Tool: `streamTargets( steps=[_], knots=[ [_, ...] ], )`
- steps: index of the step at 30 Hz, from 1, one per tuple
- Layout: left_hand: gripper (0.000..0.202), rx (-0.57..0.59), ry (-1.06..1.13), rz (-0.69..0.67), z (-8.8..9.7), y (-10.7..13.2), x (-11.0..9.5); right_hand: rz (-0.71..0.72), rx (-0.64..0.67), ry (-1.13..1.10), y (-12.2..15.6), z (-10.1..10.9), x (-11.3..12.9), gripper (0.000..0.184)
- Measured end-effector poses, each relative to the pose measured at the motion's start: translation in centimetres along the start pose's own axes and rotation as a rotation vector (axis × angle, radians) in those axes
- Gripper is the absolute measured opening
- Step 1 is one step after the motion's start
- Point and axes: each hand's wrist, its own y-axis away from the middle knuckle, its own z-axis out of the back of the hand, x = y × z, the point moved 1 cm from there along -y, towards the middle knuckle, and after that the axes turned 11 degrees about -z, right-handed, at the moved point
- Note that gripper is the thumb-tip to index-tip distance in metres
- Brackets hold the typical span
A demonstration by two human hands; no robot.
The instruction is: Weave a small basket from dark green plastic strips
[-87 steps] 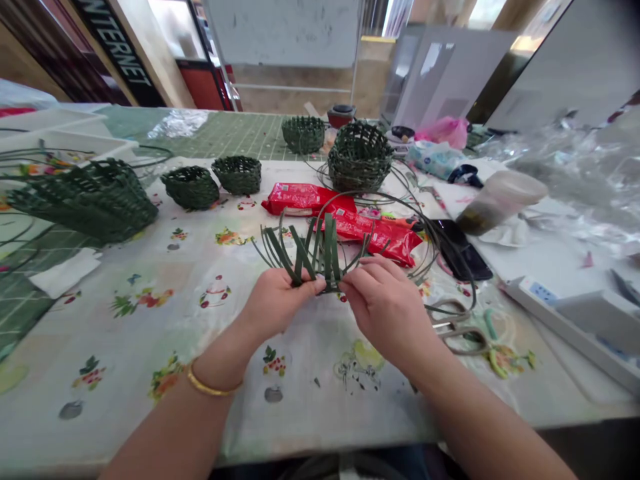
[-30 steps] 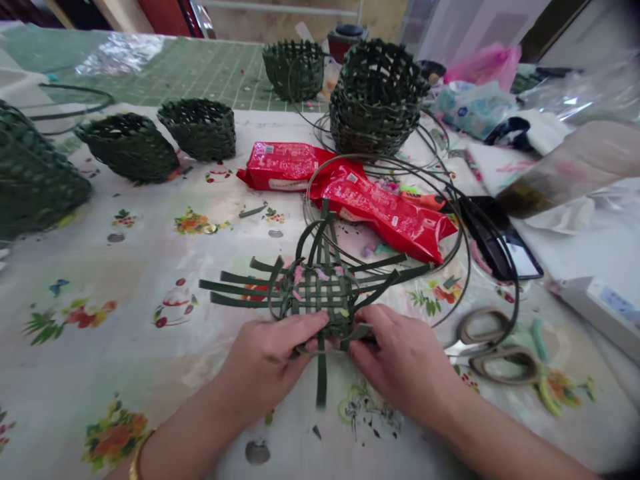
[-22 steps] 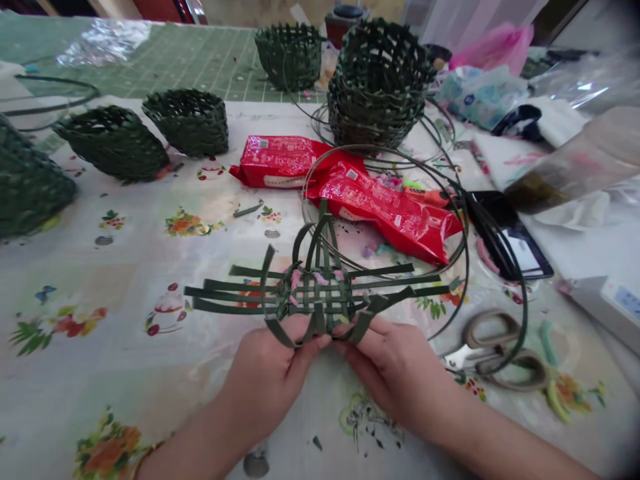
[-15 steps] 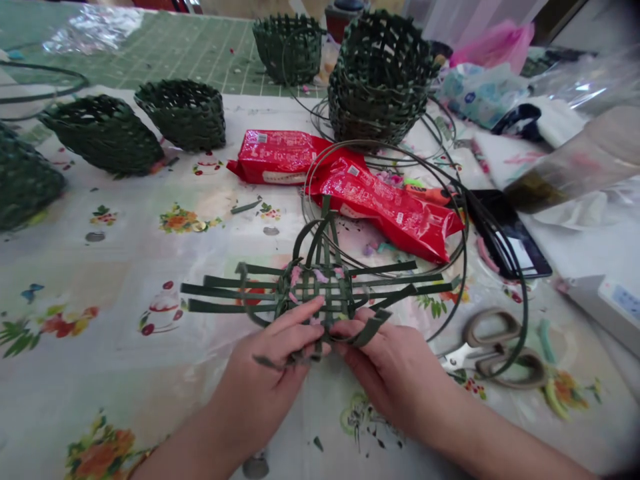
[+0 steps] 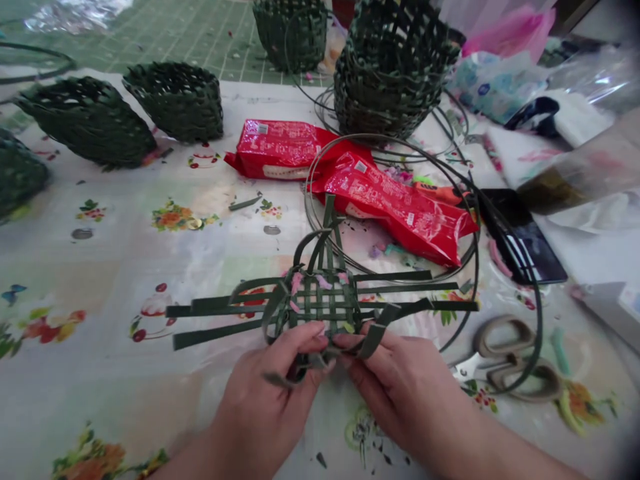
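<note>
A square of dark green woven strips lies low over the patterned tablecloth, with loose strip ends reaching left and right and a few curving up at the far side. My left hand grips its near left corner. My right hand pinches its near right edge, where a strip bends upward between the fingers. Pink scraps are caught in the weave. The fingers hide the near edge of the square.
Several woven green baskets stand beyond the hands, with red packets and wire hoops between. To the right lie scissors and a phone. A green cutting mat lies farther back.
The loose bunch of strips held upright earlier is now a flat woven square. Both hands have moved to its near edge, and the view has shifted closer and lower over the table.
</note>
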Motion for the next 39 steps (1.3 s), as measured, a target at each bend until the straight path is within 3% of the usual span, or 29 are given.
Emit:
streamTargets(
  steps=[4, 12, 18, 22, 27, 30, 34, 39],
  knots=[
    [0.013, 0.017, -0.03, 0.038, 0.2, -1.1, -0.4, -0.058, 0.021, -0.008, -0.5, 0.1, 0.4, 0.023],
    [0.017, 0.249, 0.126, 0.298, 1.0, -3.3, 0.1, -0.198, 0.122, -0.04, -1.8, 1.0, 0.4, 0.021],
    [0.021, 0.203, 0.309, 0.156, 1.4, -1.6, 0.3, -0.149, 0.038, -0.024, -0.8, 0.9, 0.2, 0.021],
    [0.032, 0.144, 0.266, 0.131, 0.6, -0.5, 0.3, -0.154, -0.054, 0.082, 0.2, 0.3, 0.9, 0.021],
    [0.019, 0.09, 0.116, 0.133, -0.1, -0.8, 0.0, -0.173, -0.128, 0.184, 0.6, 0.0, 1.8, 0.024],
    [0.015, 0.112, 0.147, 0.119, 0.2, -1.6, 0.0, -0.189, -0.079, 0.181, -0.1, 0.6, 2.1, 0.021],
    [0.01, 0.166, 0.237, 0.147, 0.7, -2.5, 0.1, -0.315, 0.011, 0.208, -1.7, 1.6, 2.1, 0.021],
    [0.021, 0.163, 0.281, 0.113, 1.0, -2.3, -0.1, -0.306, 0.051, 0.178, -2.5, 1.9, 1.7, 0.02]
  ],
)
